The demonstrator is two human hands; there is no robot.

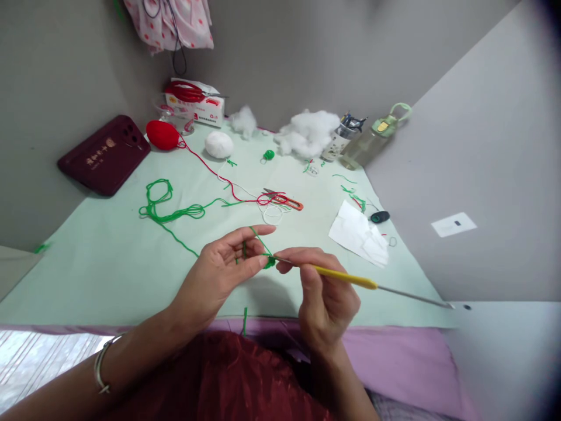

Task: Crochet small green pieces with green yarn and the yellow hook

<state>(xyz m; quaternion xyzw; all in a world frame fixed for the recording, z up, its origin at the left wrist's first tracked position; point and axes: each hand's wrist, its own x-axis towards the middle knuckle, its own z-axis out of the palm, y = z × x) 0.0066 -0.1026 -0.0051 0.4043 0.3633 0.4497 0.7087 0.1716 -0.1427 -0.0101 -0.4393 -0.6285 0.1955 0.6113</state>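
Between thumb and fingers, my left hand [219,266] pinches a small green crochet piece [270,262]. Green yarn [262,238] runs over its raised index finger and down to the work. My right hand [326,292] is closed round the yellow handle of a crochet hook [346,276]. The hook's thin metal tip meets the green piece at my left fingertips; its other metal end points right. A tail of green yarn trails from my left hand to a loose green bundle [184,211] on the table. Fingers hide part of the piece.
On the pale green tabletop [109,257] lie orange-handled snips [291,202], a red yarn ball [162,135], a white yarn ball [218,144], white stuffing [309,131] and white paper [357,234]. A maroon phone [105,155] leans at left; a bottle [370,140] stands at back right.
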